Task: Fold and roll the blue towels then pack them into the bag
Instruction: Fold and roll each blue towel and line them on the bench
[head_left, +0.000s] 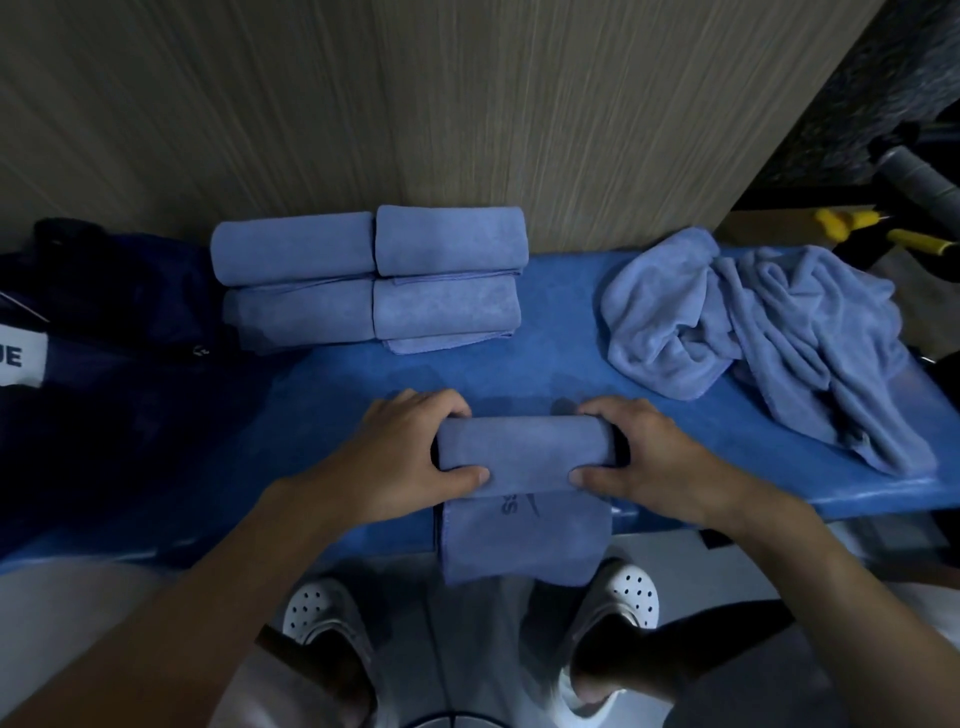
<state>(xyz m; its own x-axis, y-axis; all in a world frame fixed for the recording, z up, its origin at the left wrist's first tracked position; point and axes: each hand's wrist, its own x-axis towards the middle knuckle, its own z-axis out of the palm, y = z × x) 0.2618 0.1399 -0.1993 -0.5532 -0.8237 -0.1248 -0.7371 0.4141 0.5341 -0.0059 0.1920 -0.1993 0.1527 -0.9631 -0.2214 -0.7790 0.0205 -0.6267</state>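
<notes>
A half-rolled blue towel (524, 452) lies near the front edge of the blue bench (332, 395); its loose tail hangs over the edge. My left hand (400, 457) grips the roll's left end and my right hand (644, 457) grips its right end, thumbs on the near side. Several finished blue rolls (369, 275) sit stacked at the back against the wall. A heap of loose, crumpled blue towels (753, 338) lies at the right. The dark navy bag (104, 338) with a white label sits at the left end of the bench.
A wood-grain wall panel (415, 104) rises right behind the bench. Yellow-handled tools (872, 228) and a grey pole lie beyond the bench at the far right. My feet in white perforated clogs (623, 597) stand on the floor below the front edge.
</notes>
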